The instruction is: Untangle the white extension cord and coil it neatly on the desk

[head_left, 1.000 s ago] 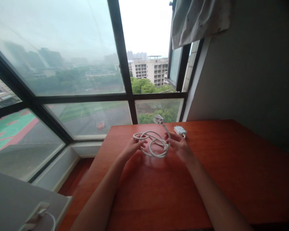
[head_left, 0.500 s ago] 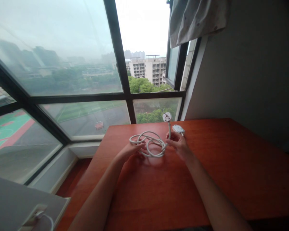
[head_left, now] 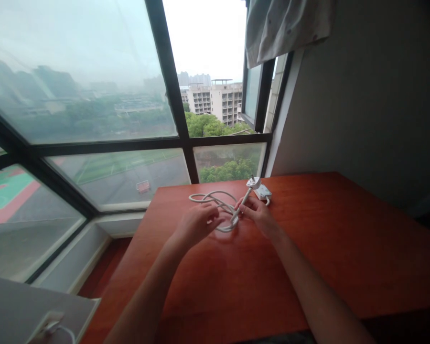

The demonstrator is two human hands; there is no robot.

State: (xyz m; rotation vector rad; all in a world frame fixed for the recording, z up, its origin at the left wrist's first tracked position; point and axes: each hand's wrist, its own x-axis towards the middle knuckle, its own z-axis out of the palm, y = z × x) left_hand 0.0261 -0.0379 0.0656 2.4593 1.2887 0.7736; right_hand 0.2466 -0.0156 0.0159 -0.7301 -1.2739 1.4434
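Observation:
A white power cable (head_left: 209,197) lies in loose loops on the red-brown wooden table (head_left: 272,277). My left hand (head_left: 197,222) rests on the near side of the loops, fingers curled over the cord. My right hand (head_left: 258,215) pinches the cord just below its white plug (head_left: 252,182), which points up and away toward the window. A small white socket block (head_left: 263,192) lies on the table just behind the plug, at the cord's other end.
Large windows with dark frames (head_left: 179,114) run along the table's far and left edges. A grey wall (head_left: 372,95) stands to the right. A curtain (head_left: 286,26) hangs at the top. A grey surface with a white charger (head_left: 48,325) is at the lower left.
My right hand swung the plug end from upright above the loops to the right and down, near the socket block. My left hand moved onto the loops, which are drawn tighter.

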